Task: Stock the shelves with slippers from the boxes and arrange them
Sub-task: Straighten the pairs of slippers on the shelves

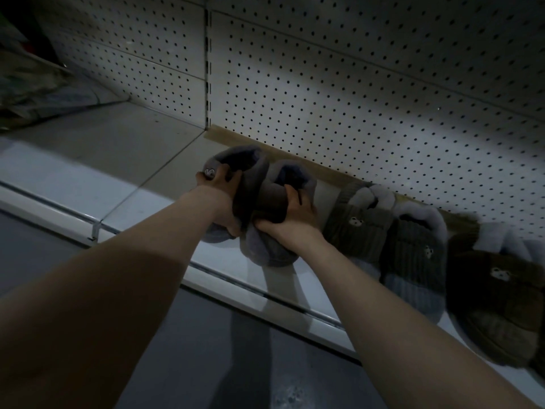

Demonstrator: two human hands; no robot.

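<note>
Left hand (219, 187) and right hand (292, 215) grip paired grey fur-lined plush slippers (267, 199) (pressed together) above the white metal shelf (88, 178).

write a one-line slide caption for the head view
Restocking: left hand and right hand grip a pair of grey furry slippers over the shelf, beside a row of slippers lined up against the pegboard.

The shelf (124, 149) lies bare left of the slippers (413, 246); the pegboard (354, 98) blocks behind them.
</note>
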